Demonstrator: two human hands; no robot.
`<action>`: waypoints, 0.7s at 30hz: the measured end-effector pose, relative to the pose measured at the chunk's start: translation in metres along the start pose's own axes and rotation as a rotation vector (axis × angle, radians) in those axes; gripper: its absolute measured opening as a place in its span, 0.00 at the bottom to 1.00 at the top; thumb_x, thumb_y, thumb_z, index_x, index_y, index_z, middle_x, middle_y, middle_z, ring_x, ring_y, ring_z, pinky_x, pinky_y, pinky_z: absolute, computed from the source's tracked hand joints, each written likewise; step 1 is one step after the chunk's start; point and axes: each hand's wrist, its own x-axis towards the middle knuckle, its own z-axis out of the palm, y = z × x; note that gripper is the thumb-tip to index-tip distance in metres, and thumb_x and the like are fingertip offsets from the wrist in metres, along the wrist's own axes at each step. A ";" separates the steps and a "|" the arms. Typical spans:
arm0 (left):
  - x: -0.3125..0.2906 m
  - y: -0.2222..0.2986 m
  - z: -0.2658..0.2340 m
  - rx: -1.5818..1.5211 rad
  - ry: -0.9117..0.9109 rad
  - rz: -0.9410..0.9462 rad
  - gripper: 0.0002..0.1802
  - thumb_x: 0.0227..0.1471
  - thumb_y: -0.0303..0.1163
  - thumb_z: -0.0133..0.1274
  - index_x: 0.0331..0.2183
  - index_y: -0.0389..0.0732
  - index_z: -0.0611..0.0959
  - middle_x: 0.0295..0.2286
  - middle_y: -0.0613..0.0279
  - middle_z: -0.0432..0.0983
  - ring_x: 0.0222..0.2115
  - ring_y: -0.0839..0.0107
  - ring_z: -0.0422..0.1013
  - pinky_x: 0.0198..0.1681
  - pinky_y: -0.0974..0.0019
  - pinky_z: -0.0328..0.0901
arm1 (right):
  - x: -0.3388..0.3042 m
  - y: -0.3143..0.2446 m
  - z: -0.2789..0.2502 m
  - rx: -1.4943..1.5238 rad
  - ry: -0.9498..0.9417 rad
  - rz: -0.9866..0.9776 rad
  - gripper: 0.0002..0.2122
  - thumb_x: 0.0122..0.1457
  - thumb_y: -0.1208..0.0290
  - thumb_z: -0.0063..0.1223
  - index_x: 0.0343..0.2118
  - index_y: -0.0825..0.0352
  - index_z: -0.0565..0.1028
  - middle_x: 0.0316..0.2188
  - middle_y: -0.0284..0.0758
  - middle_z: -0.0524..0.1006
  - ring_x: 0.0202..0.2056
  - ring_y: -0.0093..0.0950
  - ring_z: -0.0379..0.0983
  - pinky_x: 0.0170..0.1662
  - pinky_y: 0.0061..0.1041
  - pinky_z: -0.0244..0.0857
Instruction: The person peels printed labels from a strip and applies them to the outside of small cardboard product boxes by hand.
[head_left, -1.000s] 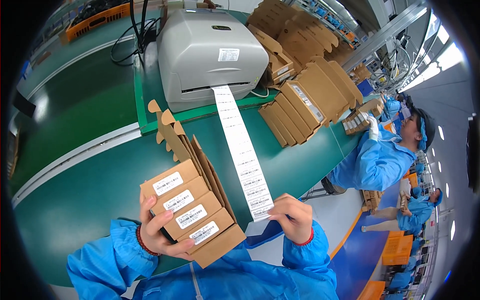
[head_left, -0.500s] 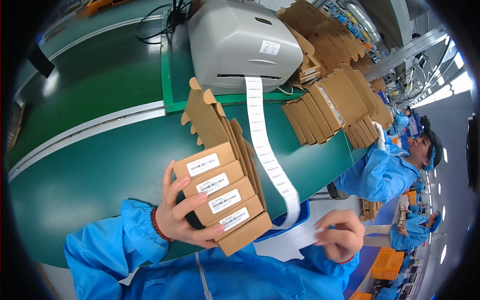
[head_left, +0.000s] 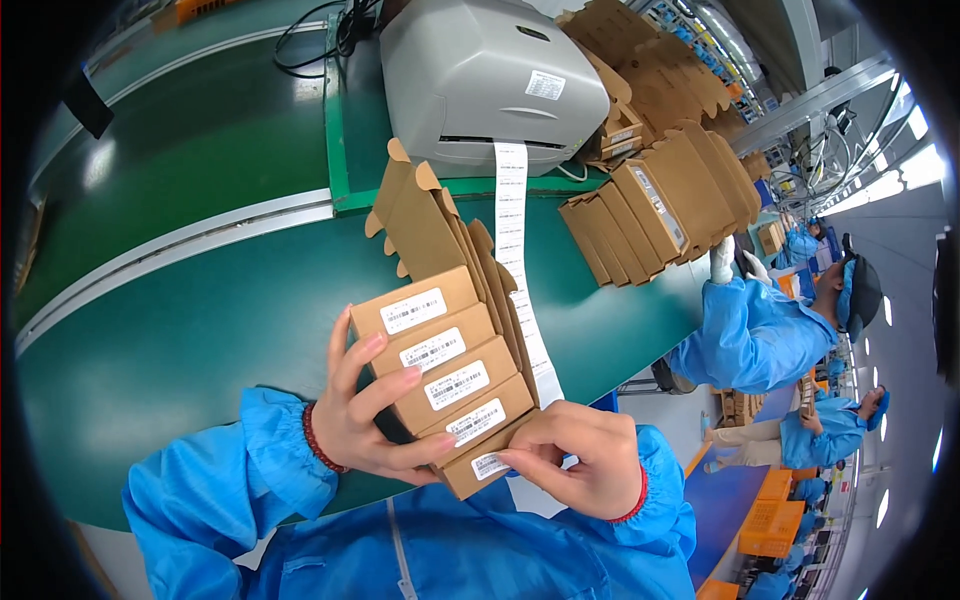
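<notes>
Several brown cardboard boxes (head_left: 438, 340) lie side by side in a tilted row in front of me, their lids standing open at the far side. My left hand (head_left: 378, 415) grips the row from the left, fingers spread across the box fronts. White printed labels sit on the fronts. On the nearest box, my right hand (head_left: 575, 455) pinches a small white label (head_left: 489, 465) that lies against the cardboard. Past the boxes, a strip of labels (head_left: 511, 215) hangs from the grey label printer (head_left: 490, 90); its lower end is hidden behind my right hand.
More open cardboard boxes (head_left: 640, 215) stand on the green table (head_left: 200, 330) at the right. Flattened cardboard (head_left: 660, 75) is piled behind the printer. Black cables (head_left: 345, 40) lie at the back. A co-worker in blue (head_left: 765, 325) works beyond the table's right edge.
My right hand has moved left from beside the strip onto the nearest box, where a label now shows on its formerly bare front. The boxes have shifted slightly.
</notes>
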 end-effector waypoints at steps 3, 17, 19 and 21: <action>-0.001 0.001 0.000 -0.016 0.011 0.003 0.26 0.30 0.63 0.55 0.37 0.73 0.71 0.48 0.58 0.53 0.52 0.47 0.45 0.48 0.28 0.41 | -0.003 -0.002 0.007 -0.162 0.046 -0.076 0.06 0.44 0.75 0.59 0.24 0.68 0.71 0.17 0.33 0.70 0.16 0.23 0.67 0.17 0.17 0.59; -0.011 -0.005 0.000 -0.067 0.078 0.024 0.23 0.34 0.56 0.56 0.37 0.74 0.71 0.47 0.58 0.55 0.52 0.45 0.47 0.46 0.29 0.45 | -0.008 0.052 0.008 -0.064 0.109 -0.206 0.11 0.43 0.70 0.60 0.26 0.67 0.69 0.16 0.33 0.65 0.13 0.24 0.62 0.15 0.22 0.53; -0.009 -0.005 0.001 -0.032 0.112 -0.009 0.21 0.35 0.49 0.57 0.37 0.75 0.71 0.45 0.60 0.57 0.50 0.47 0.51 0.46 0.29 0.46 | -0.017 0.071 0.014 0.089 0.112 -0.375 0.09 0.44 0.72 0.58 0.23 0.67 0.68 0.16 0.34 0.66 0.13 0.26 0.62 0.14 0.23 0.53; 0.001 -0.004 -0.001 -0.016 0.066 0.019 0.21 0.35 0.44 0.57 0.36 0.75 0.71 0.44 0.62 0.59 0.48 0.48 0.54 0.46 0.30 0.47 | -0.031 0.083 0.026 0.112 0.204 -0.664 0.07 0.47 0.72 0.51 0.19 0.67 0.66 0.14 0.37 0.68 0.14 0.31 0.64 0.16 0.26 0.54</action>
